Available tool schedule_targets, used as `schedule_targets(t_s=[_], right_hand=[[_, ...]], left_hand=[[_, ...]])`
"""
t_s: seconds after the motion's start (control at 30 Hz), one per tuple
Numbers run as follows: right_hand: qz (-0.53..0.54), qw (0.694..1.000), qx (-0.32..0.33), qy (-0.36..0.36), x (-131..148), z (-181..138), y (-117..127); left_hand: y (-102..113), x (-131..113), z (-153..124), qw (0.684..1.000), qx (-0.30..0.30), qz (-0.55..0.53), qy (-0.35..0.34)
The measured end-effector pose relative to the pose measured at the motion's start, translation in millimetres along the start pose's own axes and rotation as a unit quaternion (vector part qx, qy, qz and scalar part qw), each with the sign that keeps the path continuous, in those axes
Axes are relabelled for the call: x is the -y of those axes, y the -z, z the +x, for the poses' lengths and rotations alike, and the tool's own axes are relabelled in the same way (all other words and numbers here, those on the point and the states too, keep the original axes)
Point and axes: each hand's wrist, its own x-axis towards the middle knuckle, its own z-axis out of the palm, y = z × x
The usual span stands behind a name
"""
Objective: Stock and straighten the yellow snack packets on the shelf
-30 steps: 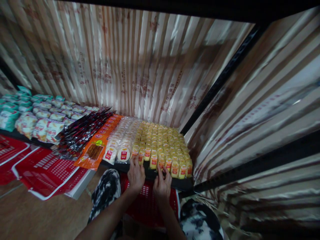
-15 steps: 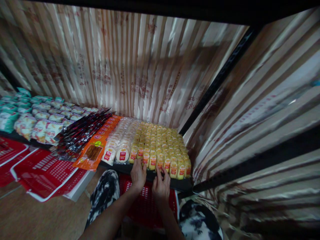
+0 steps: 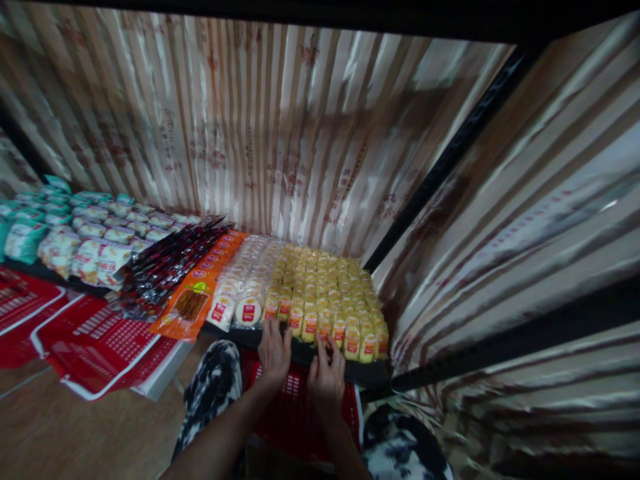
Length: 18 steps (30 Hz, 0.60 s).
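Note:
Rows of small yellow snack packs (image 3: pixel 325 293) with red-and-orange labels fill the right end of a low black shelf (image 3: pixel 373 373). My left hand (image 3: pixel 274 353) rests at the front of these rows, its fingers stretched toward the left-hand packs and the thumb apart. Beside it, my right hand (image 3: pixel 327 377) has its fingers extended against the lower front of the middle packs. Neither hand grips anything that I can see. Round white snack packs (image 3: pixel 249 310) in clear wrap stand just left of the yellow ones.
An orange snack bag (image 3: pixel 193 300), dark shiny packets (image 3: pixel 165 267), white bags (image 3: pixel 113 263) and green bags (image 3: pixel 25 240) continue leftward. Red baskets (image 3: pixel 100 347) sit below the shelf. A black post (image 3: pixel 440 167) and striped plastic sheeting (image 3: pixel 280 120) stand behind; a black shelf (image 3: pixel 250 13) hangs above.
My left hand has shifted slightly left along the front of the yellow packs. My right hand stays at the middle packs. The view has moved a little, and the packs look unchanged.

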Motion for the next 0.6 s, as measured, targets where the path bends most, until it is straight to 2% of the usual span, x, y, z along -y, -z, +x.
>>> schedule_targets(t_s=[0.17, 0.4, 0.6], right_hand=[[-0.008, 1.0, -0.001, 0.002, -1, -1, -2], [-0.024, 1.0, 0.001, 0.01, -4, -2, -3], [-0.025, 1.0, -0.003, 0.017, -3, -1, -2]], left_hand=[[15, 7, 7, 0.996, -0.064, 0.044, 0.049], [14, 10, 26, 0.993, -0.041, 0.087, 0.062], [15, 6, 24, 0.995, -0.035, 0.071, 0.056]])
